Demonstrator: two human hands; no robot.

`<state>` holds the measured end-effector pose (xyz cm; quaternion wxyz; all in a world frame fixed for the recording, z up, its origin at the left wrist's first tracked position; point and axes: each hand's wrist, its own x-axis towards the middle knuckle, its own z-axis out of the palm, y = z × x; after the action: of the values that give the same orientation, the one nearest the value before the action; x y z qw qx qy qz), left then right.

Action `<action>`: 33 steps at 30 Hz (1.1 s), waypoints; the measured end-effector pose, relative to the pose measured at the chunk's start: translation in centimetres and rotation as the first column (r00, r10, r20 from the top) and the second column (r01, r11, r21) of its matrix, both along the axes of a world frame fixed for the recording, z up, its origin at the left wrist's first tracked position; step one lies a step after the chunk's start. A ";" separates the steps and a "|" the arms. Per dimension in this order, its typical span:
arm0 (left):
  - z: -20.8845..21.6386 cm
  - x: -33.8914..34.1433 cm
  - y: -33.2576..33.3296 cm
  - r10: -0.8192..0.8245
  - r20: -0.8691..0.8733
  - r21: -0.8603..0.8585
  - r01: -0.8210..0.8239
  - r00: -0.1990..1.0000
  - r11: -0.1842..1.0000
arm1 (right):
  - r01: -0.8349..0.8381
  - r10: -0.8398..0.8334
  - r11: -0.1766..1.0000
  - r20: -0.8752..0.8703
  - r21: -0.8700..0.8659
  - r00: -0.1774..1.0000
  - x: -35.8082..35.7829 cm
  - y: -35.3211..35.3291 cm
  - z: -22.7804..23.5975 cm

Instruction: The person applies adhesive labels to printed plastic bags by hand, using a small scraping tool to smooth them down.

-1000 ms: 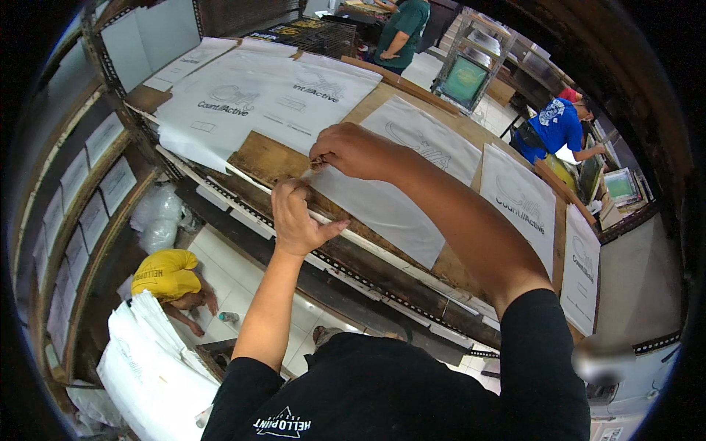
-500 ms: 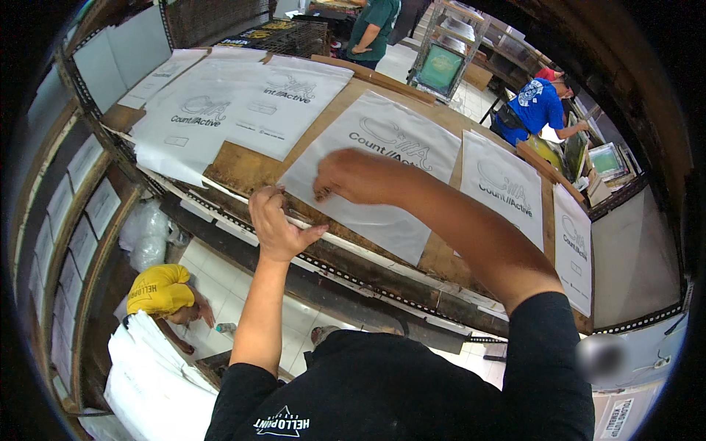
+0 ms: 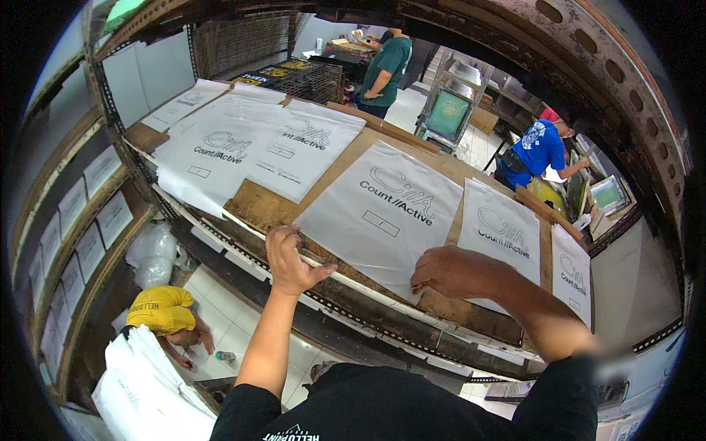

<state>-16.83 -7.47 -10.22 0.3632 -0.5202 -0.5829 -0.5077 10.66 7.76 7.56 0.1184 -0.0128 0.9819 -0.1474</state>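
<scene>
Evidently, in the head view, the middle printed sheet [image 3: 331, 214], thin and white with a grey script design, black lettering and an outlined box, lies print side up on the wooden board [image 3: 254, 206], between the overlapping printed sheets [image 3: 184, 167] on the left and the right-hand printed sheet [image 3: 482, 200] just beside it. The right hand [image 3: 460, 272] is at its near right corner, fingers bent downward and bunched together; whether they pinch the corner or merely press on it I cannot tell. The left hand [image 3: 289, 266] rests at the board's front edge, near the sheet's near left corner, its fingers curled over the edge and its thumb stretched out, with no sheet visible in its grasp. As for progress, this sheet looks almost wholly spread, with only the corner under the right hand hidden. The neighbouring sheets, including the far-right printed sheet [image 3: 572, 272], already lie spread with no hand holding them; how much remains cannot be judged from here.
</scene>
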 end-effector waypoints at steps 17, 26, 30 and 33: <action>0.1 0.1 -0.4 -0.010 0.017 0.001 0.010 1.000 1.000 | -0.054 -0.008 0.980 -0.309 -0.193 0.951 -7.5 -1.1 3.4; 0.2 0.0 -0.3 -0.035 0.028 -0.010 0.036 0.999 0.999 | -0.078 0.028 0.988 -0.355 -0.130 0.934 -13.1 -0.8 2.2; 0.1 -0.4 -0.5 -0.017 0.011 -0.021 0.017 1.000 1.000 | -0.083 0.030 0.988 -0.368 -0.129 0.930 -14.8 -1.0 1.8; 0.3 -0.3 -0.3 -0.020 -0.010 -0.011 0.020 1.000 1.000 | -0.066 0.021 0.993 -0.389 -0.103 0.921 -15.1 -0.8 1.4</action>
<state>-17.14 -7.78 -9.94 0.3582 -0.5304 -0.5787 -0.5054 -4.44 6.96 8.95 -0.0754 -0.0703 0.9754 -0.1950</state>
